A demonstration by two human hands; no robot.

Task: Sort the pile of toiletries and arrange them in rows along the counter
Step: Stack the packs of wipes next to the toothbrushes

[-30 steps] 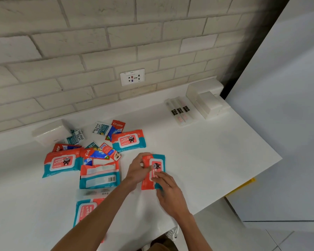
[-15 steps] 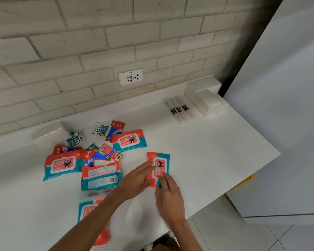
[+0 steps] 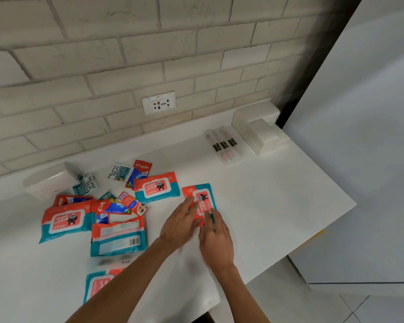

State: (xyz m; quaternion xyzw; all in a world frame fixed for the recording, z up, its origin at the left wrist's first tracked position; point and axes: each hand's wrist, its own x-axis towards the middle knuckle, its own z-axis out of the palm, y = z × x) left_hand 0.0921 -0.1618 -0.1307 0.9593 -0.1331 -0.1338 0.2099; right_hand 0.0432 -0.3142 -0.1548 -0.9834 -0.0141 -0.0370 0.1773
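A red and teal wipes pack (image 3: 201,199) lies flat on the white counter (image 3: 278,201), set apart to the right of the pile. My left hand (image 3: 180,226) rests on its left edge with straight fingers. My right hand (image 3: 216,238) lies with flat fingers over its near right corner. Further wipes packs are to the left: one (image 3: 157,187) just beside it, one (image 3: 65,221) at the far left, one face down (image 3: 118,237), one (image 3: 98,284) partly under my left forearm. Toothpaste sachets (image 3: 142,170) and shampoo sachets (image 3: 117,171) are mixed among them.
Three clear toothbrush packs (image 3: 223,146) lie in a row at the back right beside stacked white boxes (image 3: 259,134). A white box (image 3: 49,180) sits at the back left. A wall socket (image 3: 159,103) is in the brick wall. The counter's edge runs along the right.
The wipes pack went from being held in my hands to lying flat on the counter, slid slightly away from me. Both hands flattened out on it.
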